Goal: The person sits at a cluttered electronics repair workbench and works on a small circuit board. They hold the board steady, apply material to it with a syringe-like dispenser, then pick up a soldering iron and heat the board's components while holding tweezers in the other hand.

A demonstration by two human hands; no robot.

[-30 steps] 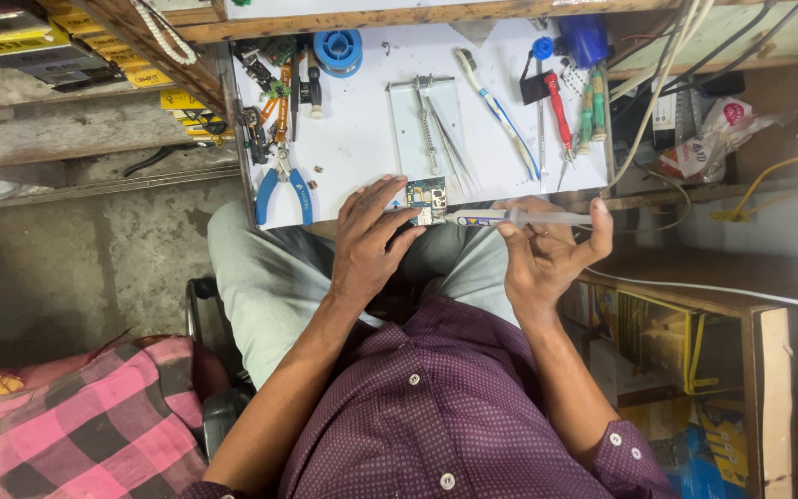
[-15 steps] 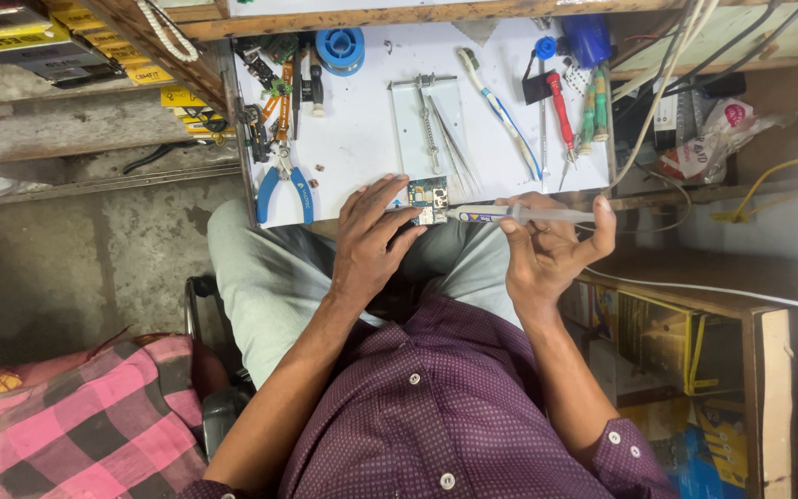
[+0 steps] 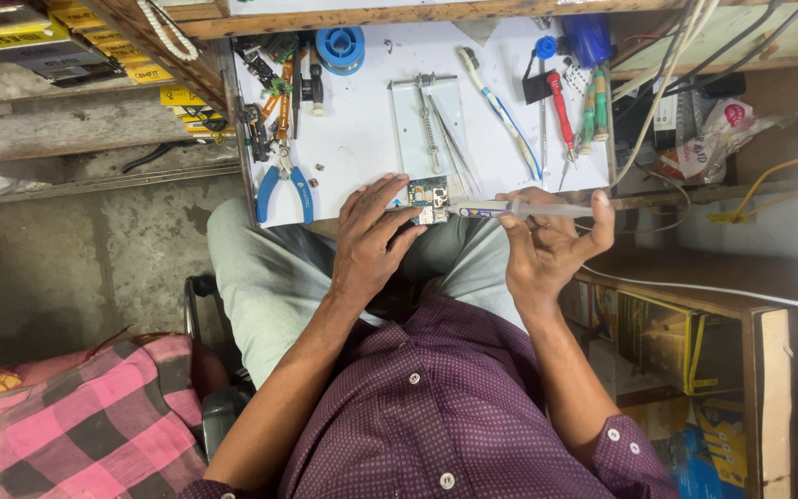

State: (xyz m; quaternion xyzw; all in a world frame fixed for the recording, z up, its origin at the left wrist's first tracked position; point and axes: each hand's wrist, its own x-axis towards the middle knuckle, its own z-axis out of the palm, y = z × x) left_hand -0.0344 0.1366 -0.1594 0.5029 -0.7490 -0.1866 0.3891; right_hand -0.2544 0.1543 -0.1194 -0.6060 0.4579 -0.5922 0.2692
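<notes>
While the left hand (image 3: 371, 242) pins the small circuit board (image 3: 427, 199) at the near edge of the white bench (image 3: 362, 139), the right hand (image 3: 551, 245) grips a soldering iron (image 3: 519, 211), its tip touching the board. Bracing both wrists would likely steady that tip. Blue pliers (image 3: 284, 189) lie just left.

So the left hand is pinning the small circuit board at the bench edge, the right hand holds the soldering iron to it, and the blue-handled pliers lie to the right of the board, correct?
Not quite. In the head view the blue-handled pliers lie to the left of the small circuit board, not the right. The left hand does pin the board, and the right hand holds the soldering iron to it.
</notes>
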